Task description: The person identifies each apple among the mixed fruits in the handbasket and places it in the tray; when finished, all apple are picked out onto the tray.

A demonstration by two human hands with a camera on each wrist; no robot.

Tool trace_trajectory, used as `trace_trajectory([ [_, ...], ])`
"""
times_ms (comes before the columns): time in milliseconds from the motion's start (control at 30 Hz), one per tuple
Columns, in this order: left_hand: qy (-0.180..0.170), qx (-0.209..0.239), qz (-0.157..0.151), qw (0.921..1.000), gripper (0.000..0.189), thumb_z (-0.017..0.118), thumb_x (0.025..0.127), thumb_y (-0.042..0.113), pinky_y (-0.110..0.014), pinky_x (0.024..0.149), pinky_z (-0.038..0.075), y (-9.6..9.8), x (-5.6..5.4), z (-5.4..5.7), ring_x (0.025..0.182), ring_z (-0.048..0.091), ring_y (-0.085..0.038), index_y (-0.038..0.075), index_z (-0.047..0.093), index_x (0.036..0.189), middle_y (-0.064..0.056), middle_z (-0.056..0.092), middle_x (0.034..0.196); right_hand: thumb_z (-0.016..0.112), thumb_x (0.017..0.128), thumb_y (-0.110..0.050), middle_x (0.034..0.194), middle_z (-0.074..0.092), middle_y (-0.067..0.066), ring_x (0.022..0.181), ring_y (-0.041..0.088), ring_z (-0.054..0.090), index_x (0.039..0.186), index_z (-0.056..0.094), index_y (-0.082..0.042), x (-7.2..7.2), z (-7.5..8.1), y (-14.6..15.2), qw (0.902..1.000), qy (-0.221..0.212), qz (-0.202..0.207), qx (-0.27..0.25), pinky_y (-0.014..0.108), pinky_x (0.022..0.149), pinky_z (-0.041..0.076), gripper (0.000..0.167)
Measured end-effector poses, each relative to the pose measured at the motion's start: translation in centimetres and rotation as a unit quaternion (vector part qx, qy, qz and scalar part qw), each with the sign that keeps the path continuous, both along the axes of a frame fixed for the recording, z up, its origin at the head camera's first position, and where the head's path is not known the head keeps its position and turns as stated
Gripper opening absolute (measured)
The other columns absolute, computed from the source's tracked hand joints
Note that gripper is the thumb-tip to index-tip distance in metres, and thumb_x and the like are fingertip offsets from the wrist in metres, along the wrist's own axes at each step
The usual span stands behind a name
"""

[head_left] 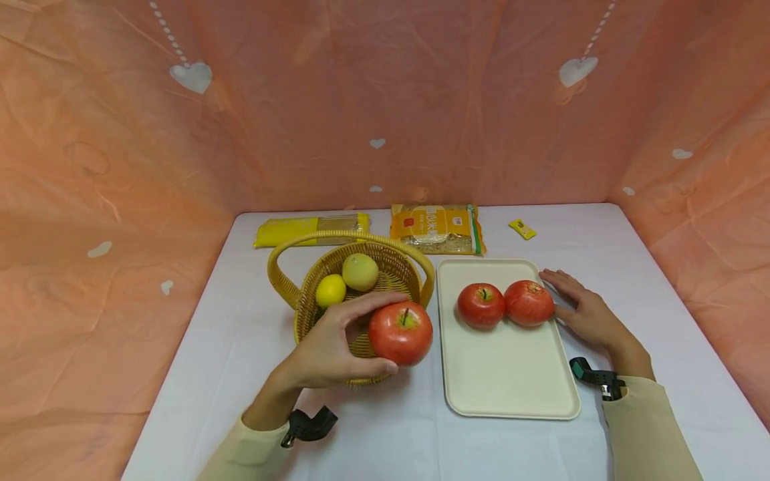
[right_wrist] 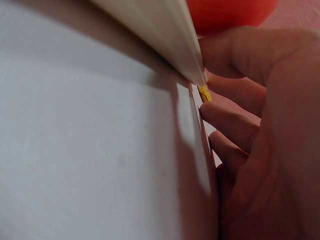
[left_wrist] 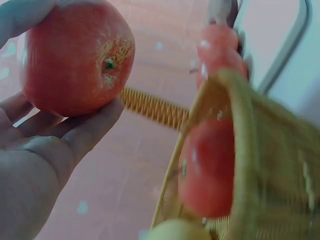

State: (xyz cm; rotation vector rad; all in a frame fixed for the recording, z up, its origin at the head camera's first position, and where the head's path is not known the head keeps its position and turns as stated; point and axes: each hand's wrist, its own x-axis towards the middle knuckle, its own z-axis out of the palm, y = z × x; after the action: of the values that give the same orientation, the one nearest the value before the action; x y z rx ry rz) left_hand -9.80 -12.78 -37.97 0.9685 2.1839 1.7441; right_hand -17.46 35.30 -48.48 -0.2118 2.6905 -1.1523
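My left hand (head_left: 337,341) grips a red apple (head_left: 401,333) by its sides, above the front of the wicker basket (head_left: 303,321). Inside the basket lie a yellow lemon (head_left: 331,291) and a round pale-green fruit (head_left: 360,272). The left wrist view also shows a red apple (left_wrist: 207,170) in the basket, hidden in the head view. Two more red apples, a left one (head_left: 481,305) and a right one (head_left: 529,302), sit side by side on the cream tray (head_left: 511,381). My right hand (head_left: 586,314) rests at the tray's right edge, fingers extended, thumb close to the right apple.
Behind the basket lies a yellow packet of noodles (head_left: 289,230). An orange bag of grain (head_left: 436,228) is beside it, and a small yellow sachet (head_left: 523,229) lies behind the tray. The basket's tall handle (head_left: 428,267) arches over its opening.
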Motion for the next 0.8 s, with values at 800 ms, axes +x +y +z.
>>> trace_trajectory([
  [800,-0.035,0.018,-0.094,0.9948,0.081,0.094,0.085,0.006,-0.026,0.115,0.053,12.5,-0.9,-3.4,0.134,0.062,-0.004,0.013,0.058,0.156,-0.006,0.064,0.152,0.068,0.107,-0.019,0.178,0.028,0.025,0.167,0.052,0.012,0.170,0.040,-0.012,-0.1,-0.1,0.1,0.9999,0.007,0.003,0.009,0.083,0.125,0.015,0.069],
])
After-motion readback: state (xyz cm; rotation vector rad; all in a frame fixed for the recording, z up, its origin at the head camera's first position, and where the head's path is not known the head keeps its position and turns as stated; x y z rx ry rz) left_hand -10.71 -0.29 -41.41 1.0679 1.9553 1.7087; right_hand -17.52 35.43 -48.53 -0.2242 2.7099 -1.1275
